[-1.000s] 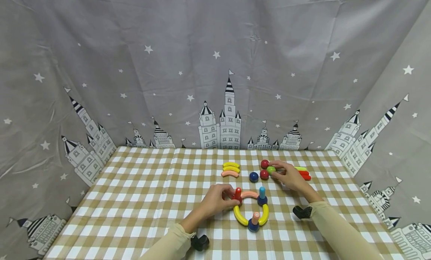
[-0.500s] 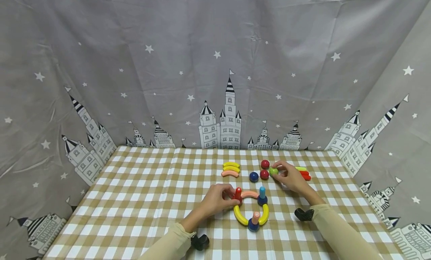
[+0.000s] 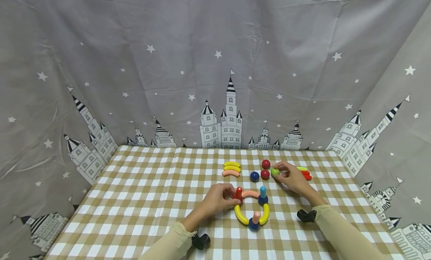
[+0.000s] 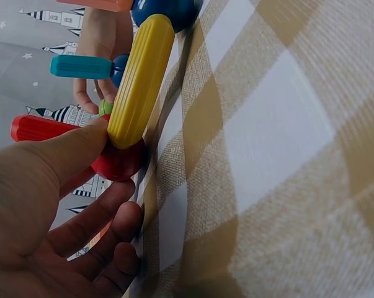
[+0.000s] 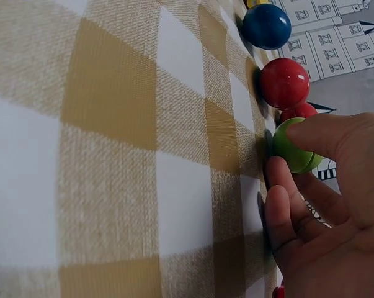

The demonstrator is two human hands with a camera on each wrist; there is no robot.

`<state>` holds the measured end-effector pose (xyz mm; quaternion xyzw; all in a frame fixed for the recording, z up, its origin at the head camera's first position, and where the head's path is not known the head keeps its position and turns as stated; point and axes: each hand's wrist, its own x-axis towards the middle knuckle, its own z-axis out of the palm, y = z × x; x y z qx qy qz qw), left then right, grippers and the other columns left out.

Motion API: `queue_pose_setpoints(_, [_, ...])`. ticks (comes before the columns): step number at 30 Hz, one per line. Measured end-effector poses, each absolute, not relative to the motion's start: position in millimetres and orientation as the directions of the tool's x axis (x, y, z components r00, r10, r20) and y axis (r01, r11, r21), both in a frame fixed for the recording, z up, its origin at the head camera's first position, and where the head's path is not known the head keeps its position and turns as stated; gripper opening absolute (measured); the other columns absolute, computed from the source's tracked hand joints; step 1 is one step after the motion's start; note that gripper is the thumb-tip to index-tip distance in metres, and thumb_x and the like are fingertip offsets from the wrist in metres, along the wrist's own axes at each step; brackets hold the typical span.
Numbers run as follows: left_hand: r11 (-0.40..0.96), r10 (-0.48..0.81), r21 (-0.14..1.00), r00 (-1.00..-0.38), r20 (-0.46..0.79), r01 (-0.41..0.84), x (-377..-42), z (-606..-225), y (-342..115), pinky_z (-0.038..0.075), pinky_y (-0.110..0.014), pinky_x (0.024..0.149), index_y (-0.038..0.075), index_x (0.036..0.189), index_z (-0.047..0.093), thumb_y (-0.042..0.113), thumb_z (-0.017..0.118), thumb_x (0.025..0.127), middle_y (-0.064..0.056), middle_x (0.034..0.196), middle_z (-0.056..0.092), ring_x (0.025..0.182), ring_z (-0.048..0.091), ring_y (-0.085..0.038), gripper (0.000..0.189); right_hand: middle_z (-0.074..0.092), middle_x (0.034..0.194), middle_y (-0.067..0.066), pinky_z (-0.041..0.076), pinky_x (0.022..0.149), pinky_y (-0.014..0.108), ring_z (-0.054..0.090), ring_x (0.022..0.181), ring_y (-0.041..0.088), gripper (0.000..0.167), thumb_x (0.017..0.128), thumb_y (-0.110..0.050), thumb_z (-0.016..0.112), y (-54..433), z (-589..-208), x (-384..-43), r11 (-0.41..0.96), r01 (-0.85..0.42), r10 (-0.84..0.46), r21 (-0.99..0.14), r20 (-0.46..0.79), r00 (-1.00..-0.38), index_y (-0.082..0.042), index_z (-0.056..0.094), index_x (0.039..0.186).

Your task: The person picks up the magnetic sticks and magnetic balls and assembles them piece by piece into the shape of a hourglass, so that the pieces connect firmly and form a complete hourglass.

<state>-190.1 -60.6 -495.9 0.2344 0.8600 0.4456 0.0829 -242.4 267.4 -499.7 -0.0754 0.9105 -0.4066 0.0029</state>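
My left hand (image 3: 217, 201) holds the red ball (image 4: 121, 164) at the ring's left corner between thumb and fingers. A red stick (image 3: 239, 192) stands up from that ball. The ring on the cloth joins this ball and two blue balls (image 3: 254, 225) with two yellow curved pieces (image 3: 240, 216) and a pink curved piece (image 3: 250, 193). Upright on the blue balls are a light-blue stick (image 3: 263, 192) and a pink stick (image 3: 256, 217). Farther right, my right hand (image 3: 295, 179) pinches a green ball (image 5: 291, 149) at the table surface, just right of two loose red balls (image 3: 265, 174).
A loose blue ball (image 3: 254, 176) lies left of the red ones. Yellow and pink curved pieces (image 3: 231, 169) are stacked in a row behind the ring. Red and green sticks (image 3: 306, 174) lie beyond my right hand. A checkered cloth (image 3: 134, 200) covers the table; a grey curtain (image 3: 168, 84) surrounds it.
My right hand has drawn the green ball a little to the right, away from the red balls. My left hand stays at the ring.
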Motion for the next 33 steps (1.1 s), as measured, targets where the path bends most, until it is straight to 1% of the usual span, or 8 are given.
queue_pose_setpoints(3, [0.495, 0.476, 0.802, -0.877, 0.071, 0.333, -189.8, -496.1, -60.9, 0.045, -0.022, 0.063, 0.019, 0.094, 0.074, 0.026, 0.085, 0.087, 0.009, 0.087, 0.071, 0.069, 0.056, -0.008, 0.015, 0.069, 0.12, 0.022, 0.054, 0.08, 0.034, 0.068, 0.089, 0.023, 0.027, 0.093, -0.006, 0.075, 268.8, -497.2, -239.6, 0.637, -0.169, -0.166, -0.752, 0.081, -0.983, -0.008, 0.064, 0.117])
queue_pose_setpoints(9, [0.49, 0.458, 0.804, -0.884, 0.092, 0.338, -189.0, -496.6, -59.7, 0.045, -0.022, 0.062, 0.018, 0.096, 0.076, 0.025, 0.087, 0.084, 0.008, 0.084, 0.071, 0.068, 0.056, -0.009, 0.017, 0.07, 0.116, 0.021, 0.056, 0.085, 0.043, 0.07, 0.092, 0.026, 0.026, 0.09, -0.002, 0.076, 273.1, -488.4, -228.8, 0.613, -0.206, -0.192, -0.763, 0.109, -0.975, -0.006, 0.065, 0.113])
queue_pose_setpoints(11, [0.488, 0.457, 0.806, -0.885, 0.089, 0.333, -189.4, -496.9, -59.9, 0.045, -0.022, 0.063, 0.018, 0.096, 0.077, 0.025, 0.087, 0.084, 0.009, 0.085, 0.071, 0.069, 0.057, -0.009, 0.017, 0.07, 0.114, 0.02, 0.057, 0.085, 0.043, 0.069, 0.093, 0.026, 0.026, 0.09, -0.001, 0.077, 274.8, -485.9, -224.3, 0.604, -0.227, -0.203, -0.764, 0.129, -0.971, -0.005, 0.064, 0.112])
queue_pose_setpoints(15, [0.486, 0.457, 0.807, -0.885, 0.092, 0.335, -190.4, -497.8, -60.2, 0.045, -0.023, 0.063, 0.018, 0.097, 0.077, 0.026, 0.087, 0.084, 0.01, 0.085, 0.071, 0.07, 0.056, -0.009, 0.018, 0.071, 0.11, 0.017, 0.058, 0.082, 0.036, 0.069, 0.093, 0.026, 0.026, 0.088, 0.002, 0.077, 279.0, -482.2, -214.8, 0.579, -0.273, -0.223, -0.768, 0.173, -0.959, -0.005, 0.065, 0.109])
queue_pose_setpoints(19, [0.489, 0.456, 0.804, -0.885, 0.096, 0.339, -190.4, -498.5, -60.6, 0.043, -0.022, 0.061, 0.017, 0.097, 0.078, 0.025, 0.087, 0.084, 0.009, 0.083, 0.069, 0.067, 0.054, -0.008, 0.018, 0.071, 0.11, 0.016, 0.058, 0.076, 0.028, 0.069, 0.093, 0.027, 0.026, 0.088, 0.003, 0.077, 281.9, -476.3, -204.7, 0.555, -0.272, -0.229, -0.786, 0.17, -0.959, -0.005, 0.065, 0.109])
queue_pose_setpoints(21, [0.492, 0.453, 0.804, -0.887, 0.091, 0.334, -190.3, -498.7, -61.0, 0.042, -0.022, 0.061, 0.018, 0.097, 0.077, 0.025, 0.087, 0.084, 0.009, 0.082, 0.068, 0.067, 0.053, -0.008, 0.017, 0.071, 0.11, 0.016, 0.057, 0.075, 0.027, 0.069, 0.094, 0.027, 0.026, 0.089, 0.002, 0.077, 281.9, -472.3, -200.0, 0.537, -0.27, -0.239, -0.8, 0.163, -0.957, -0.005, 0.064, 0.11])
queue_pose_setpoints(26, [0.493, 0.453, 0.81, -0.888, 0.073, 0.318, -190.3, -498.7, -60.6, 0.044, -0.023, 0.062, 0.018, 0.094, 0.076, 0.025, 0.087, 0.084, 0.01, 0.082, 0.067, 0.068, 0.054, -0.008, 0.016, 0.07, 0.108, 0.013, 0.057, 0.079, 0.026, 0.07, 0.096, 0.027, 0.025, 0.088, 0.002, 0.077, 277.9, -461.6, -185.8, 0.515, -0.295, -0.262, -0.805, 0.18, -0.948, -0.003, 0.065, 0.109])
queue_pose_setpoints(33, [0.49, 0.462, 0.815, -0.885, 0.058, 0.309, -191.5, -499.3, -60.2, 0.044, -0.023, 0.062, 0.019, 0.093, 0.075, 0.024, 0.086, 0.085, 0.011, 0.082, 0.067, 0.067, 0.054, -0.009, 0.014, 0.069, 0.11, 0.009, 0.057, 0.08, 0.024, 0.07, 0.097, 0.024, 0.029, 0.087, 0.001, 0.08, 264.7, -446.5, -164.4, 0.507, -0.272, -0.266, -0.818, 0.151, -0.952, -0.007, 0.066, 0.111])
